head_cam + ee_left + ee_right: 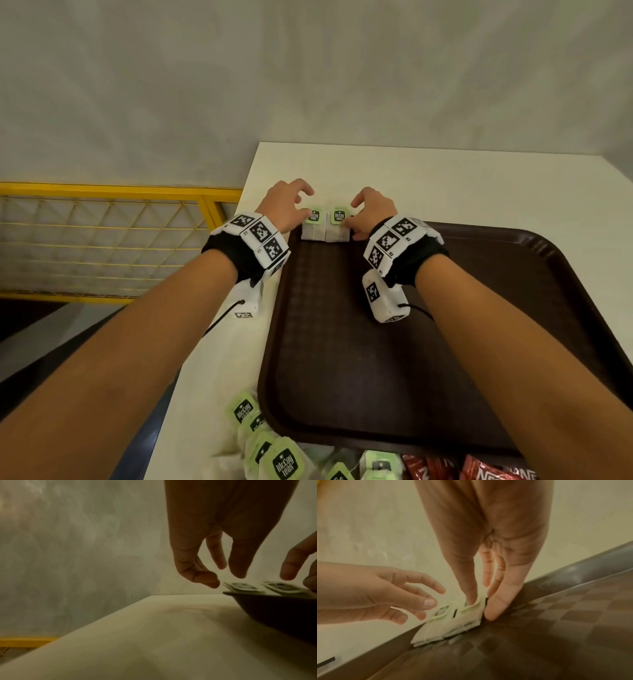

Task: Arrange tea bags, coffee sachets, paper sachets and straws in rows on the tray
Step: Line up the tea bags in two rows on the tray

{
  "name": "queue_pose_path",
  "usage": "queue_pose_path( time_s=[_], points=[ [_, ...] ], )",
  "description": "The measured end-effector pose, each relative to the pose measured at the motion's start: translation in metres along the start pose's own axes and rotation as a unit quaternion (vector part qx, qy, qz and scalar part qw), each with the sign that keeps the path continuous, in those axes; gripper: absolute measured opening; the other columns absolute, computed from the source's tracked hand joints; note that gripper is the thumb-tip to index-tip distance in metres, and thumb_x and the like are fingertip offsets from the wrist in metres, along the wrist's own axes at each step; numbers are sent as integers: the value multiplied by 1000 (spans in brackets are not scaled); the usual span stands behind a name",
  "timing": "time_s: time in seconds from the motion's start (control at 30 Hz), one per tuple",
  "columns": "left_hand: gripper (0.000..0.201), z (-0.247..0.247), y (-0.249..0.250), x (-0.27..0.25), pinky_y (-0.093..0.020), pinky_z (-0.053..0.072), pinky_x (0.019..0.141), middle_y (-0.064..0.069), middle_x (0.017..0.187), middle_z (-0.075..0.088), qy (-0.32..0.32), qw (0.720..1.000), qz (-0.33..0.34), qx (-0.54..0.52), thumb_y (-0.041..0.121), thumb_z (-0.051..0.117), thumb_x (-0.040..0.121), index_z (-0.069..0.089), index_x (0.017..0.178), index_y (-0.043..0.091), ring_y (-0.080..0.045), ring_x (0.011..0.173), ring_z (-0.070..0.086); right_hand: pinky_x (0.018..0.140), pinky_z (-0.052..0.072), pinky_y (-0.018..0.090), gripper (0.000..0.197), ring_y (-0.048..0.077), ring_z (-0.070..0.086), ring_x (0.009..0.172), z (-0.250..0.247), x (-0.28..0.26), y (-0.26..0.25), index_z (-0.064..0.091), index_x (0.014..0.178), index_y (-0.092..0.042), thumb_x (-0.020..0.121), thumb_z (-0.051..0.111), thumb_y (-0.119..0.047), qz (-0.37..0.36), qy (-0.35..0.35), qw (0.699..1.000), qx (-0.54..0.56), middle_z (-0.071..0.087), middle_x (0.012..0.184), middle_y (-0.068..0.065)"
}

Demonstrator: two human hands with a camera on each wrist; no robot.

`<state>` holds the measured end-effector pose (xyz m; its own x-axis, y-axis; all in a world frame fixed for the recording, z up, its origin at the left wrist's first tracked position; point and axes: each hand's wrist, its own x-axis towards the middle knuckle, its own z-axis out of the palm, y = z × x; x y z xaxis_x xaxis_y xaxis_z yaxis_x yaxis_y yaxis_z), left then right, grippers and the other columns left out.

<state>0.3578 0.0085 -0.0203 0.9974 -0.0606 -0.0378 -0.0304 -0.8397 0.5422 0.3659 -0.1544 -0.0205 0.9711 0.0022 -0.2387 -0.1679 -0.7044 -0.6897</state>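
Two white tea bags with green tags lie side by side in the far left corner of the brown tray: the left tea bag and the right tea bag. My right hand presses a straight finger on the right bag's tag, its thumb against the bag's right edge. My left hand hovers just over the left bag with relaxed fingers and holds nothing. The left wrist view shows my left hand above both tags at the tray's rim.
A heap of loose green-tagged tea bags lies on the white table off the tray's near left corner. Red coffee sachets sit beside them. A yellow mesh railing runs left of the table, with a grey wall behind.
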Motion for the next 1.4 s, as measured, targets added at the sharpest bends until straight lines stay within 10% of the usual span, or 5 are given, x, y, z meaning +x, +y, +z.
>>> queue_pose_path(
  time_s=[0.67, 1.4],
  points=[
    [39, 4, 0, -6, -26, 35, 80, -10, 113, 56, -31, 995, 17, 96, 25, 80, 72, 66, 106, 14, -24, 106, 51, 72, 42, 24, 33, 21, 56, 94, 6, -8, -3, 62, 108, -7, 81, 71, -24, -78, -64, 978, -182, 61, 116, 9],
    [34, -2, 1, -14, -24, 36, 77, -9, 111, 60, -7, 997, 23, 67, 23, 76, 77, 64, 106, 12, -19, 94, 52, 90, 51, 39, 31, 28, 60, 104, 0, -11, 1, 47, 95, -12, 78, 73, -16, -42, -51, 990, -124, 61, 114, 15]
  ],
)
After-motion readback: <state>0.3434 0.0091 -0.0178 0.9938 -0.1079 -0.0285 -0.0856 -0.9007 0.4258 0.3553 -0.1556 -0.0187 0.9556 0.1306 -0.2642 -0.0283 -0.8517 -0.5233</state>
